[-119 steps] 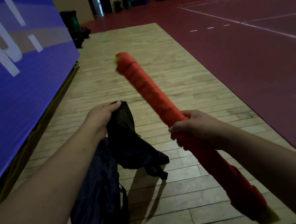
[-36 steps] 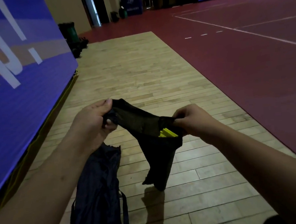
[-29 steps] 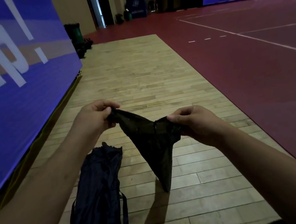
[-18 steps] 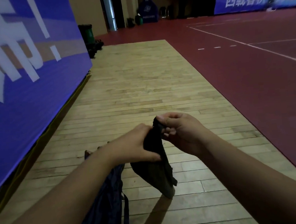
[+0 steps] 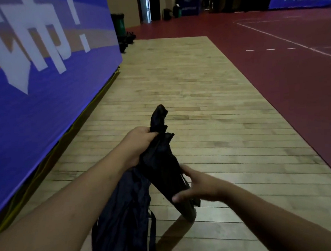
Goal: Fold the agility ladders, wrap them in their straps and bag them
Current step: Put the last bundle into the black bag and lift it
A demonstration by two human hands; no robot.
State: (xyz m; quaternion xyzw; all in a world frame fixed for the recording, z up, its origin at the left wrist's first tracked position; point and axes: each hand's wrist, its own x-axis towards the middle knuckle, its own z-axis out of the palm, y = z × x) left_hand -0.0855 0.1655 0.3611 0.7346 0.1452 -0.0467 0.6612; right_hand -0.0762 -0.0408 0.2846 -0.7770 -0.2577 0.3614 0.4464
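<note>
The left hand [image 5: 140, 143] is gripping the bunched neck of the black bag [image 5: 161, 170], fingers curled tight. The right hand [image 5: 201, 185] is clasping its lower end, thumb in front. The bag is slanting above the wooden floor [image 5: 208, 107], hiding its contents. A navy bag [image 5: 123, 215] is hanging beneath.

entry: our arms, two. our left hand [image 5: 140, 141] and our right hand [image 5: 200, 185] are bare; both forearms run bare from wrist to the frame's lower corners. right thumb and fingertips blurred.
</note>
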